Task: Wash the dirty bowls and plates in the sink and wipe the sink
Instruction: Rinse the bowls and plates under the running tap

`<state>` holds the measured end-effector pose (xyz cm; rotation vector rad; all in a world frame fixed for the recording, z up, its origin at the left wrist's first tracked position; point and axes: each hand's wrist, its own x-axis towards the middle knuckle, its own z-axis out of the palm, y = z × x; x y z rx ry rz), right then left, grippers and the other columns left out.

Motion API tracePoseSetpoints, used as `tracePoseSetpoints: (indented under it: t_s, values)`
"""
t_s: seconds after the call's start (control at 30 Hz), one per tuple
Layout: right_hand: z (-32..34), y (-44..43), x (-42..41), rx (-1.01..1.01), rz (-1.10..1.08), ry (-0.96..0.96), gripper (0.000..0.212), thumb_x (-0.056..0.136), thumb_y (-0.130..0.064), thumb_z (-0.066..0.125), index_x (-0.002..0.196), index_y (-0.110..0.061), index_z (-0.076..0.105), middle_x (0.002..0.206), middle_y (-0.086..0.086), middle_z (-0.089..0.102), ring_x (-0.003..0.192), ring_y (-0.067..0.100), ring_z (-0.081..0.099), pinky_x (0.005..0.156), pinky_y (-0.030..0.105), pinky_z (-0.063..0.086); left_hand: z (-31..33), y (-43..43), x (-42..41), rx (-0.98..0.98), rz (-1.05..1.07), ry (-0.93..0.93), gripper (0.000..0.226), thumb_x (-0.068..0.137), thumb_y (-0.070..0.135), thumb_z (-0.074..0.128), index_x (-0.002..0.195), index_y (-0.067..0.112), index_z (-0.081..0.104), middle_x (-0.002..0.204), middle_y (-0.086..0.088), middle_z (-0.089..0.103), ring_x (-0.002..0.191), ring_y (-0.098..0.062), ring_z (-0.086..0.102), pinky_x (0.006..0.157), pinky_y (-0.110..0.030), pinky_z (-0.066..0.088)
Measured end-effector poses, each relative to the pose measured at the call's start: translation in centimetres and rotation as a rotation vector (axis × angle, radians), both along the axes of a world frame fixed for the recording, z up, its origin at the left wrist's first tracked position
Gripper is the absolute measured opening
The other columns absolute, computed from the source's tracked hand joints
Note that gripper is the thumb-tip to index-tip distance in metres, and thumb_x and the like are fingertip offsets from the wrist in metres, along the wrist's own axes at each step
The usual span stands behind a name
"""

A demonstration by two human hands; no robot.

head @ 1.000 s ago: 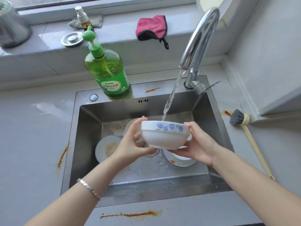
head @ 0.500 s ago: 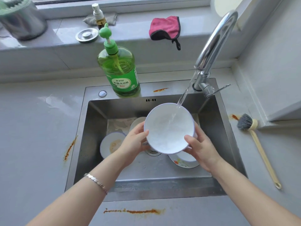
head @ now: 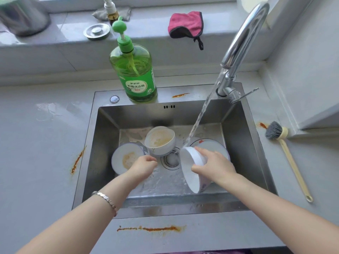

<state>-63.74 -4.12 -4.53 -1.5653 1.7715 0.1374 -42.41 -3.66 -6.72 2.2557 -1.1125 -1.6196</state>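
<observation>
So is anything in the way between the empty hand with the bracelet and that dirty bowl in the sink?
Nothing I can see. The left hand is just in front of the dirty bowl, with only a small gap between them. The white bowl held by the right hand is off to the side.

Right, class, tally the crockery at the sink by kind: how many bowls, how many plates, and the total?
Bowls: 2, the white bowl gripped by the right hand and the dirty bowl lying in the sink.
Plates: 2, the dirty plate and the plate behind the right hand.
Total: 4
</observation>
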Motion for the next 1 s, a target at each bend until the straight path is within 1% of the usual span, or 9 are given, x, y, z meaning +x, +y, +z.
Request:
tracePoseSetpoints:
  t_s: [0.07,0.17,0.27,0.4,0.47,0.57,0.67,0.83,1.0]
  values:
    - [-0.9,0.0,-2.1,0.03,-0.056,0.075,0.067,0.076,-0.042,0.058,0.138,-0.045,0.033,0.129,0.003,0.052,0.119,0.024,0.049,0.085,0.031,0.044,-0.3,0.0,-0.1,-0.008,-0.025,-0.029,0.024,0.091,0.011,0.047,0.111,0.014,0.06,0.075,0.0,0.053,0.062,-0.014,0.045,0.06,-0.024,0.039]
    - [-2.6,0.2,-6.0,0.057,-0.269,0.057,0.06,0.077,-0.038,0.062,0.133,-0.03,0.042,0.122,0.01,0.054,0.107,0.03,0.055,0.084,0.035,0.048,-0.5,0.1,-0.4,0.009,-0.046,-0.034,0.017,0.089,0.008,0.046,0.081,0.019,0.056,0.076,-0.007,0.051,0.066,-0.02,0.041,0.064,-0.027,0.036]
    - [-4.8,0.0,-8.7,0.092,-0.634,-0.206,0.04,0.085,-0.028,0.06,0.119,-0.014,0.043,0.111,0.007,0.051,0.097,0.029,0.054,0.078,0.045,0.055,-0.6,0.1,-1.0,0.01,-0.068,-0.04,0.02,0.089,0.007,0.045,0.075,0.019,0.048,0.076,-0.01,0.047,0.065,-0.019,0.037,0.061,-0.026,0.033]
    - [-8.2,-1.2,-9.5,0.183,-0.946,-0.536,0.041,0.09,-0.013,0.05,0.128,-0.004,0.038,0.124,0.018,0.049,0.104,0.037,0.057,0.069,0.043,0.055,-1.1,-0.2,-2.1,0.008,-0.11,-0.064,0.012,0.091,0.008,0.045,0.083,0.015,0.051,0.082,-0.011,0.05,0.065,-0.019,0.04,0.06,-0.026,0.034]
    - [-9.7,-1.8,-9.3,0.18,-0.983,-0.581,0.039,0.09,-0.008,0.047,0.128,-0.002,0.039,0.124,0.02,0.05,0.105,0.039,0.057,0.073,0.045,0.054,-1.4,-0.3,-2.5,0.0,-0.114,-0.073,0.01,0.091,0.007,0.045,0.086,0.014,0.051,0.083,-0.011,0.051,0.068,-0.02,0.042,0.059,-0.026,0.034]
    - [-11.2,-2.0,-9.0,0.173,-0.969,-0.521,0.035,0.091,-0.007,0.045,0.126,-0.001,0.044,0.121,0.019,0.051,0.108,0.04,0.054,0.072,0.044,0.053,-1.8,-0.4,-3.1,-0.009,-0.107,-0.082,0.012,0.091,0.01,0.046,0.094,0.018,0.055,0.086,-0.007,0.055,0.065,-0.018,0.046,0.065,-0.025,0.038]
    - [-12.4,-1.7,-8.9,0.184,-0.948,-0.443,0.033,0.093,-0.01,0.044,0.124,-0.002,0.051,0.121,0.017,0.055,0.107,0.039,0.055,0.074,0.045,0.055,-2.1,-0.8,-3.7,-0.007,-0.116,-0.097,0.022,0.092,0.014,0.046,0.109,0.015,0.059,0.095,-0.005,0.058,0.079,-0.018,0.052,0.073,-0.025,0.041]
    - [-13.8,-1.4,-9.0,0.149,-0.968,-0.419,0.034,0.091,0.002,0.049,0.125,0.003,0.053,0.118,0.016,0.055,0.107,0.042,0.055,0.078,0.045,0.054,-2.7,-1.3,-4.3,-0.021,-0.106,-0.115,0.027,0.092,0.015,0.046,0.116,0.013,0.059,0.102,-0.001,0.055,0.094,-0.017,0.051,0.08,-0.023,0.037]
    - [-14.3,-0.6,-9.6,0.104,-0.917,-0.415,0.05,0.086,0.001,0.061,0.134,-0.002,0.047,0.126,0.018,0.054,0.071,0.029,0.06,0.075,0.041,0.054,-3.6,-0.9,-3.8,-0.003,-0.069,-0.101,0.025,0.092,0.015,0.048,0.114,0.012,0.059,0.103,-0.005,0.058,0.088,-0.019,0.052,0.078,-0.026,0.041]
